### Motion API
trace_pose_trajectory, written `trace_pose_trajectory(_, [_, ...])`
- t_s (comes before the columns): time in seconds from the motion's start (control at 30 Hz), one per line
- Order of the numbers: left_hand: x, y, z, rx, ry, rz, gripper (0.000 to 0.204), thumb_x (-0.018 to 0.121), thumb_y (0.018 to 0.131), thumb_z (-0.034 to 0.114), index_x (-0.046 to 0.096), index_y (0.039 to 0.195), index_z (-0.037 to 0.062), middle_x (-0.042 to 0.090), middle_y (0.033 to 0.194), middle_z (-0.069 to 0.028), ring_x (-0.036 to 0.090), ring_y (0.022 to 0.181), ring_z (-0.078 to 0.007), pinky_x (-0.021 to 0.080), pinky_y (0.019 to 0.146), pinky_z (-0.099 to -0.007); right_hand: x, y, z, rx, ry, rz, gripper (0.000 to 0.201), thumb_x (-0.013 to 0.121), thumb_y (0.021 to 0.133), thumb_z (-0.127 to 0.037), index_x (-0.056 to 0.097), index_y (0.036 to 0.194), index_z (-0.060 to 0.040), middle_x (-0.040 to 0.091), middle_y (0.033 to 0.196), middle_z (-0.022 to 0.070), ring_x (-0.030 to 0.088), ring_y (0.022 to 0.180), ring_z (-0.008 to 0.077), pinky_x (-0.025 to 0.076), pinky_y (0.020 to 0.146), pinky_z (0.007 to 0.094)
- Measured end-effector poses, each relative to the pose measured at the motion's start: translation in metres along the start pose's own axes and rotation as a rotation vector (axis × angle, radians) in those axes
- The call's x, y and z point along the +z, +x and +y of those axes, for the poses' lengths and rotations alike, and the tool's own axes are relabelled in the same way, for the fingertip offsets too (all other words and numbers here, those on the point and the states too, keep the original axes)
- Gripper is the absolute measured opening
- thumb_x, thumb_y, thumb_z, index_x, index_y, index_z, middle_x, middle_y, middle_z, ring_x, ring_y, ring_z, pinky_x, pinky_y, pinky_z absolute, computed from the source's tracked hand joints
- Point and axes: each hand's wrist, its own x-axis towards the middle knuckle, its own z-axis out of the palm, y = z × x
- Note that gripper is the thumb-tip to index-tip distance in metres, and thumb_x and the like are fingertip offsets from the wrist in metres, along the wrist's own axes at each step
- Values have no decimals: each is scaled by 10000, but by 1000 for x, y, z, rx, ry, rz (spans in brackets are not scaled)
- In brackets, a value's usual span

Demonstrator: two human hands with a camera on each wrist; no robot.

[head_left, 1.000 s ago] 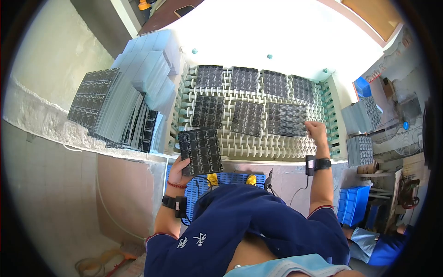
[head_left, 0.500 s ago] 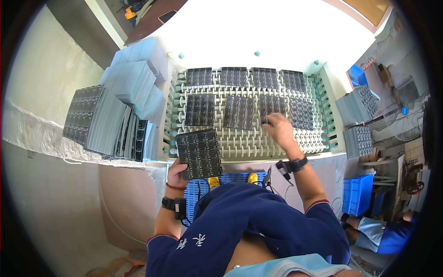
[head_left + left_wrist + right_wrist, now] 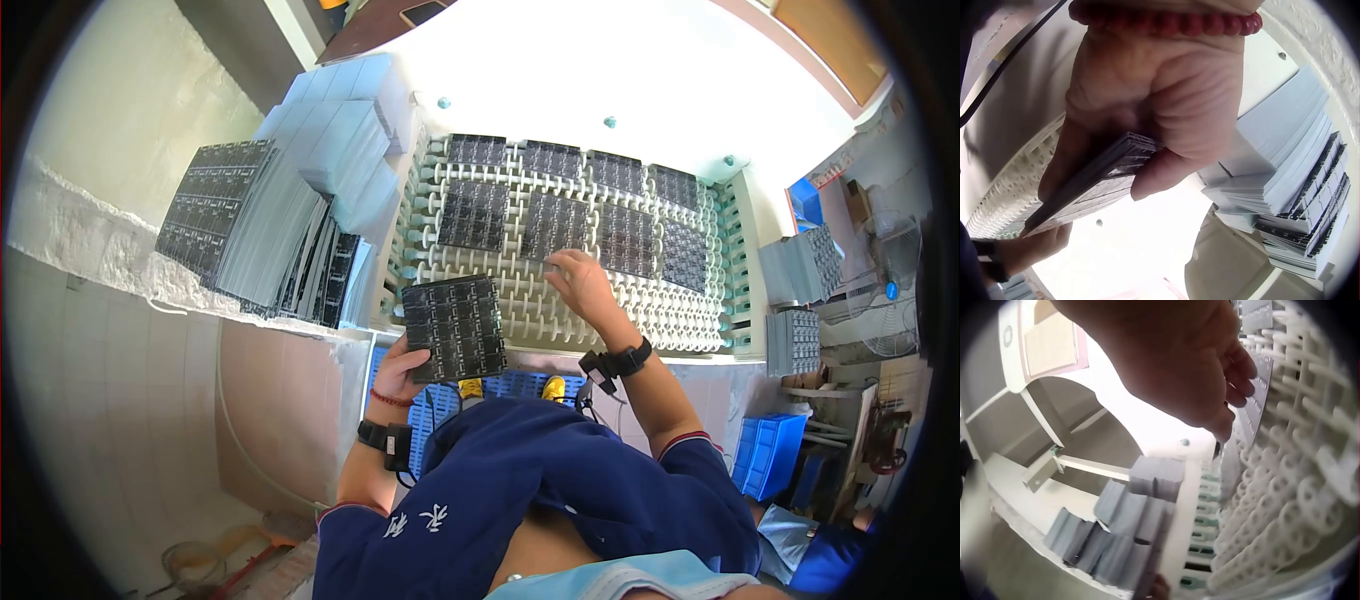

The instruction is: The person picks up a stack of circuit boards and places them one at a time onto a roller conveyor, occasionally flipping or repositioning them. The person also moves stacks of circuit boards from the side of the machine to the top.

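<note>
Black square circuit-patterned panels (image 3: 457,326) are sitting finger-clamped in the left hand (image 3: 397,369), probably for easy grabbing; right hand (image 3: 588,290) is hovering, thumb and fingers apart, beside 8 similar panels (image 3: 473,214).

At the lower right of your frame stands a blue plastic crate (image 3: 768,457), with another person's blue clothing (image 3: 835,559) below it near the corner. A fan (image 3: 892,291) sits by your right edge. At your upper edge a phone (image 3: 423,13) lies on a brown table (image 3: 368,36); just below centre lies a slatted blue mat (image 3: 515,386).
</note>
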Motion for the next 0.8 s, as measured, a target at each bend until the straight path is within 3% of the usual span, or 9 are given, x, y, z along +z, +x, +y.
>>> trace_pose_trajectory(0.07, [-2, 1, -1, -9, -6, -2, 461, 526, 764, -13, 405, 1207, -50, 518, 1143, -188, 542, 1021, -289, 454, 871, -419, -5, -4, -20, 252, 529, -237, 211, 643, 761, -228, 639, 858, -41, 627, 862, 129, 609, 772, 227, 477, 669, 337])
trace_pose_trajectory(0.1, [-1, 1, -1, -21, 13, 8, 453, 524, 769, -27, 410, 1207, -38, 525, 1136, -173, 548, 1012, -276, 460, 866, -397, -2, -9, -27, 222, 638, -299, 210, 649, 775, -226, 647, 784, -17, 620, 665, 78, 592, 599, 150, 462, 528, 269])
trace_pose_trajectory(0.13, [-1, 1, -2, -30, 33, 18, 446, 521, 775, -41, 414, 1207, -26, 533, 1130, -158, 554, 1002, -263, 466, 861, -374, 0, -15, -36, 216, 646, -309, 210, 649, 775, -226, 647, 784, -17, 620, 665, 78, 592, 599, 150, 462, 528, 269])
trace_pose_trajectory(0.2, [-3, 3, -4, -25, 26, 34, 429, 527, 782, -43, 422, 1198, -21, 539, 1121, -148, 561, 991, -247, 472, 852, -367, 3, -26, -53, 411, 1082, -656, 199, 642, 792, -198, 639, 762, -2, 599, 597, 31, 558, 529, 95, 437, 480, 225])
trace_pose_trajectory(0.4, [-2, 5, -6, -25, 78, 18, 410, 556, 783, -15, 440, 1176, -19, 546, 1109, -142, 570, 969, -236, 482, 838, -376, 6, -36, -52, 470, 1210, -616, 183, 606, 820, -167, 593, 719, -14, 572, 571, 11, 536, 487, 67, 423, 448, 197])
trace_pose_trajectory(0.53, [-8, 0, -6, -6, 85, 8, 394, 571, 786, -1, 457, 1163, -17, 557, 1094, -136, 573, 965, -231, 481, 834, -365, -2, -42, -35, 440, 1210, -475, 162, 586, 826, -159, 579, 734, -26, 543, 560, -1, 525, 492, 65, 417, 457, 188])
trace_pose_trajectory(0.6, [-9, -6, -2, 7, 68, 26, 396, 565, 785, 0, 454, 1164, -23, 556, 1094, -141, 573, 966, -238, 480, 834, -367, -11, -43, -23, 604, 1199, -236, 169, 575, 833, -164, 566, 722, -37, 541, 558, 1, 516, 486, 63, 406, 447, 191])
trace_pose_trajectory(0.67, [-12, -13, 3, 22, 53, 43, 398, 559, 784, 2, 451, 1165, -30, 555, 1095, -146, 573, 968, -244, 480, 834, -369, -5, -50, 3, 635, 1166, -130, 184, 568, 840, -172, 552, 707, -46, 537, 554, 3, 505, 472, 64, 405, 446, 191])
trace_pose_trajectory(0.8, [-17, -28, 11, 15, 6, 2, 429, 533, 775, 14, 428, 1185, -56, 546, 1108, -169, 573, 972, -262, 478, 832, -363, 0, -49, 5, 615, 1119, -132, 204, 560, 846, -174, 541, 688, -47, 534, 546, 9, 500, 467, 63, 405, 446, 190])
